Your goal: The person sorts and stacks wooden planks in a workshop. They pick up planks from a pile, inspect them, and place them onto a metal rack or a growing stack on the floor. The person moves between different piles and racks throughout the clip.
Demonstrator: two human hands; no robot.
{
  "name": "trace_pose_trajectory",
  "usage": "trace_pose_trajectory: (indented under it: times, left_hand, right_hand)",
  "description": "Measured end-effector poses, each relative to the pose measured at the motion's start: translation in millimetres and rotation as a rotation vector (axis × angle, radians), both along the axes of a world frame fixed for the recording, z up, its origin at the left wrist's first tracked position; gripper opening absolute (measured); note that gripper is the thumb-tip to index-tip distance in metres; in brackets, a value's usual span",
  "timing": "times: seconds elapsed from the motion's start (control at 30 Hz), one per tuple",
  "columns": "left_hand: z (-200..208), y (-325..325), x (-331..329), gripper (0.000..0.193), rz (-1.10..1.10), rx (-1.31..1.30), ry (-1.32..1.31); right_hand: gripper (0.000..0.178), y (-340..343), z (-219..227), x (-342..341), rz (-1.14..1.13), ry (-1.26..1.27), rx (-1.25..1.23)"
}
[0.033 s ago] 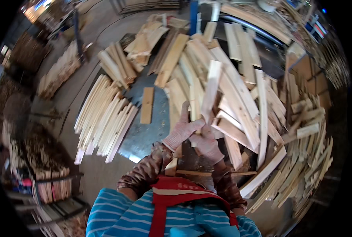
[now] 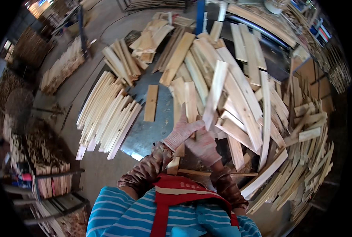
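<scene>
Over the dark grey table (image 2: 146,132), past a red lettered apron (image 2: 191,189), a narrow pale wooden board (image 2: 191,100) points lengthwise away from the wearer. The gloved left hand (image 2: 184,131) clasps its near end; whether the gloved right hand (image 2: 204,149) grips is unclear.

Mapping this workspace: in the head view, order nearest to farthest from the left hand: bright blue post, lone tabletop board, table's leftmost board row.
1. Lone board, left and ahead.
2. Board row, farther left.
3. Bright blue post, far ahead.
</scene>
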State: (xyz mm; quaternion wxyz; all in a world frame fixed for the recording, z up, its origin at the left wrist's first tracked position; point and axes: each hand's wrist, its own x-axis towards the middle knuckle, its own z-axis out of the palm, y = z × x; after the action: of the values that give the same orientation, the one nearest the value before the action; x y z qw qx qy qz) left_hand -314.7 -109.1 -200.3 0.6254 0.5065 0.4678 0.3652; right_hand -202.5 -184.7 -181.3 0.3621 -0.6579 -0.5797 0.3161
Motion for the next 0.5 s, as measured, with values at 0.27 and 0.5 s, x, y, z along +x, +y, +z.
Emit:
trace_pose_trajectory:
  times: [0.27, 0.5]
  left_hand:
    - [-96.7, -4.7, -212.3, 0.063, 0.167, -0.095, 0.700]
    - [-154.0, 5.6, -304.2, 0.061, 0.267, 0.547, 1.519]
  right_hand:
    - [0.060, -9.1, -31.8, -78.9, 0.727, -0.198, -0.408]
    - [0.065, 6.0, -19.9, -61.2, 0.705, -0.347, -0.741]
